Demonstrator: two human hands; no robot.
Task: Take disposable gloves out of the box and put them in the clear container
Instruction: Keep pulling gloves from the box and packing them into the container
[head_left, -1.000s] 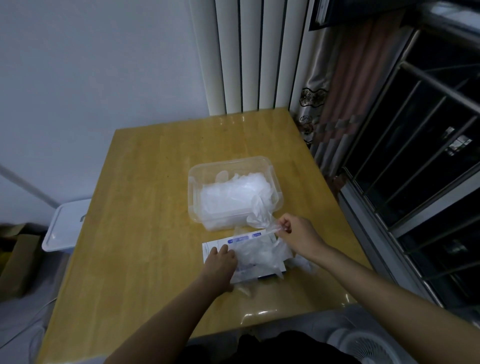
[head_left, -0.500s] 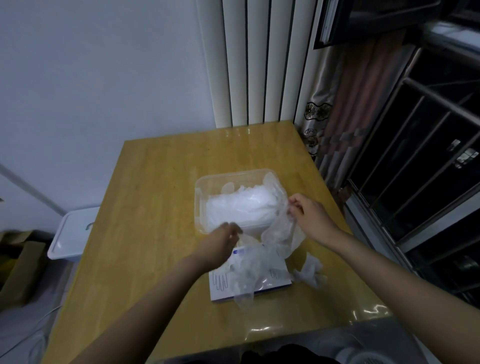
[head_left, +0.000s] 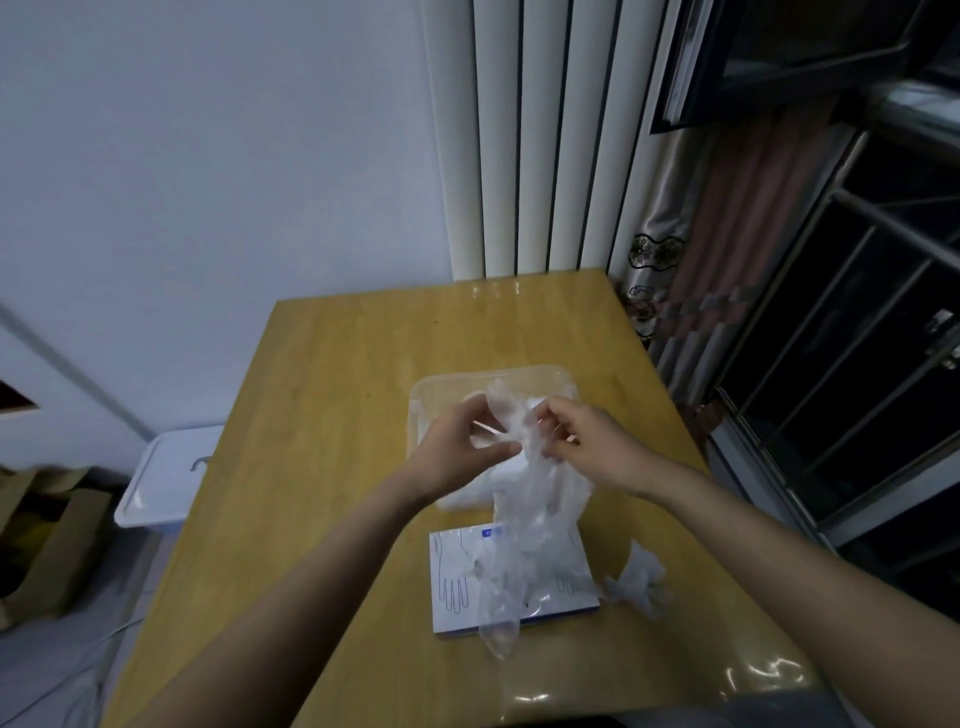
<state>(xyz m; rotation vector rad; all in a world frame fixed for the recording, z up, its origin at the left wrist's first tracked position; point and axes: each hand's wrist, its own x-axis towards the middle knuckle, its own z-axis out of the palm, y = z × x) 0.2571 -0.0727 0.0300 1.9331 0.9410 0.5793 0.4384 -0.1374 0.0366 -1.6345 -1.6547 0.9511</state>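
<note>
Gloves (head_left: 540, 499): we hold a clear bunch over the clear container (head_left: 423, 395), its tail draped on the box (head_left: 452, 577);
Left grip (head_left: 457, 452): pinches the gloves;
Right grip (head_left: 589, 441): pinches the gloves;
Box: on the tabletop (head_left: 337, 415)

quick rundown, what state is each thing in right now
clear container, open, partly filled with gloves
glove box, lying flat on the table, opening hidden by the held glove
left hand, pinching the held glove
right hand, pinching the held glove
held glove, lifted, hanging down onto the glove box
loose glove, crumpled on the table right of the box
</note>
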